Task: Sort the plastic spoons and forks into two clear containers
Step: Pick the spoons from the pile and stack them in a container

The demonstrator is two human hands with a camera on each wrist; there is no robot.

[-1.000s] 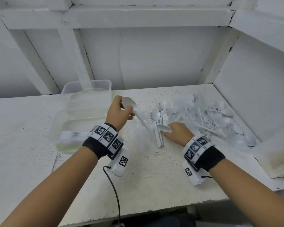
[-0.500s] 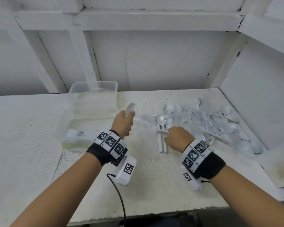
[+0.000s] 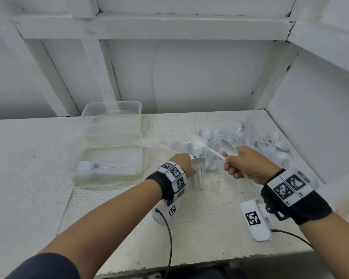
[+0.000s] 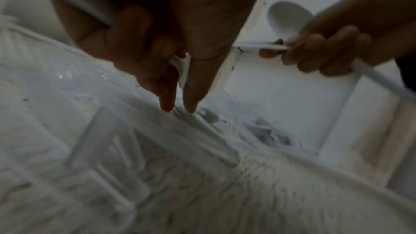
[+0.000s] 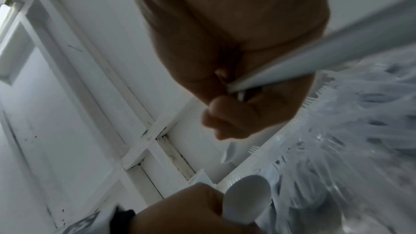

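While the right hand (image 3: 250,166) has its fingers curled tight round the handles of white plastic spoons (image 3: 229,148), one bowl sticking up over the knuckles, the left hand (image 3: 186,165) is down at the near edge of the cutlery pile (image 3: 250,141) w/ another spoon (image 3: 197,162) tucked in it. The left wrist cam shows what the head cam doesn't: two fingers (image 4: 191,84) point straight down onto the pile and pinch a white handle between them, other fingers curled round a second handle higher up. The right wrist cam is mostly palm, a handle (image 5: 315,56) crossing it; the bowl end is hidden there.

The pile is a jumble of thin white spoons and clear forks on a rough, speckled white tabletop (image 3: 199,218). Left of the pile sit two clear, rounded-corner rectangular tubs. The near tub (image 3: 107,158) has a greenish base and holds a neat row of clear forks (image 3: 107,168) lying flat; the far tub (image 3: 111,115), behind it, touching or nearly so, can't tell what's inside. Both wrist views are blurry.
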